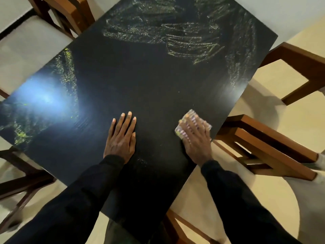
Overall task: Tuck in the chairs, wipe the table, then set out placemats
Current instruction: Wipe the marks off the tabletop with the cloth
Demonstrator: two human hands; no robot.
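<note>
A black table (149, 81) fills the middle of the head view, with pale streaky smears across its far half and at its left edge. My left hand (122, 138) rests flat on the near part of the tabletop, fingers straight. My right hand (197, 138) presses a small pale checked cloth (191, 115) flat against the table close to its right edge; the hand and cloth are blurred. Most of the cloth lies hidden under my fingers. No placemats are in view.
Brown wooden chairs stand around the table: one at the right (263, 143), another at the far right (302, 67), one at the far left (58, 13), one at the near left (21, 182). A bright light glare (47, 97) lies on the table's left side.
</note>
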